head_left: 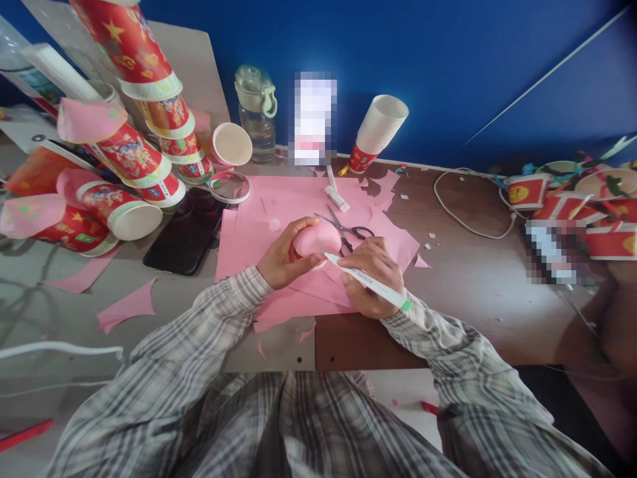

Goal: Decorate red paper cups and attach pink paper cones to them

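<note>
My left hand (283, 260) is closed around a cup covered with pink paper (318, 240), holding it over the pink paper sheets (259, 226) on the table. My right hand (373, 272) grips a white marker with a green end (371, 283); its tip touches the cup's edge. Scissors (348, 231) lie on the pink paper just behind my hands. A glue stick (336, 196) lies farther back.
A heap of red printed paper cups (124, 159) fills the left side, some capped in pink. A black phone (186, 232), a tape roll (229, 187), a water bottle (259, 113) and a stack of white cups (378, 129) stand behind. More red cups (572, 206) and a white cable (468, 212) lie right.
</note>
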The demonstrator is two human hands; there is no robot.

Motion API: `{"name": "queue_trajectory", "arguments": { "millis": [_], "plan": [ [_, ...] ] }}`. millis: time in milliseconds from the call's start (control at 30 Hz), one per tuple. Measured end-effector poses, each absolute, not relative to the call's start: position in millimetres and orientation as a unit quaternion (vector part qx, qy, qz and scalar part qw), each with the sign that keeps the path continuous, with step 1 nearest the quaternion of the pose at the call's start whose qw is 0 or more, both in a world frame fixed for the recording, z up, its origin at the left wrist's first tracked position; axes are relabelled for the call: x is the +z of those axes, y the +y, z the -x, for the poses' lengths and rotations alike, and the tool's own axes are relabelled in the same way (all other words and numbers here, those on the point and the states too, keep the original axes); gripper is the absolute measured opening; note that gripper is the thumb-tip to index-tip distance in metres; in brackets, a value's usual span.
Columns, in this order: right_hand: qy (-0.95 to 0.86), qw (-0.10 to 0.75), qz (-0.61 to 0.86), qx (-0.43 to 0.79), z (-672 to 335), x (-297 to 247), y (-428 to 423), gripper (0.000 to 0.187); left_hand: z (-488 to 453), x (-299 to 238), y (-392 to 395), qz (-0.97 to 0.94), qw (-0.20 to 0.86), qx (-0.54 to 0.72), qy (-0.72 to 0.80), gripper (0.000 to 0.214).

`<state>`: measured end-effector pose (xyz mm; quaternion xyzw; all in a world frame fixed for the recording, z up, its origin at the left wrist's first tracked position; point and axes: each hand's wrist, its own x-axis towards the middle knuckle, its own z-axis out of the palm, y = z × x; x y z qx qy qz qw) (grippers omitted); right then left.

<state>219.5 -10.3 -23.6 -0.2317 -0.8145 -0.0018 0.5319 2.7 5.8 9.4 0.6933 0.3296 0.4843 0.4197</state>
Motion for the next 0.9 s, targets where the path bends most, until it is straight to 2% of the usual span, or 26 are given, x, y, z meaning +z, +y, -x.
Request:
{"name": "queue_trajectory", "arguments": {
  "millis": [300, 533, 900],
  "plan": [
    [-0.784, 0.575, 0.233, 0.016, -222, -28, -6, 0.03, -2, 7, 7, -0.697, 0.417, 0.488, 0.32, 0.052],
    [-0.783, 0.565, 0.258, -0.029, -224, -35, -3, 0.022, -3, 7, 7, -0.692, 0.421, 0.488, 0.326, 0.052],
    [-0.787, 0.557, 0.262, -0.031, -221, -40, -6, 0.023, -2, 7, 8, -0.697, 0.416, 0.489, 0.32, 0.053]
  ]
}}
